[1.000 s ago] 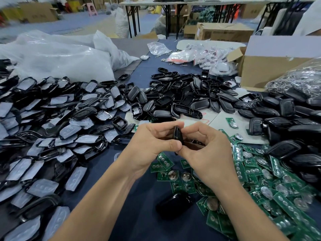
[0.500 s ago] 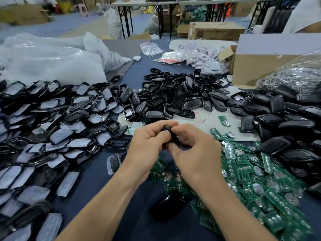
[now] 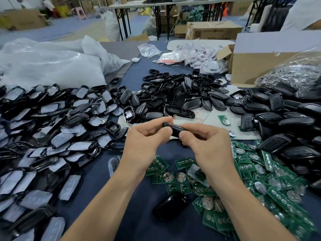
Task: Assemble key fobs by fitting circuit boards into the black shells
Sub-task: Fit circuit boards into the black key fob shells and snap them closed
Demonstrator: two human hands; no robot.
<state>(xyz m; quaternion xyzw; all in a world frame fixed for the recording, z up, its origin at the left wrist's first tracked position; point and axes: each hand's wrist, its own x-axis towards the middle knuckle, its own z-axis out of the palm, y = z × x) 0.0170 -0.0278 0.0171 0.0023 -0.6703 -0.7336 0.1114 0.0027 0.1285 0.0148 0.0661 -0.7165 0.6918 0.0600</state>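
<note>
Black key fob shell [image 3: 174, 129] pinched at both ends by left hand [image 3: 145, 143] and right hand [image 3: 207, 145], above the green circuit boards [image 3: 260, 173]

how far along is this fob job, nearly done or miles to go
Midway at best. Done: a heap of closed black fobs at the right looks assembled. In hand: the left hand and right hand pinch one black shell. Left: many green circuit boards and open shells lie loose.
</note>
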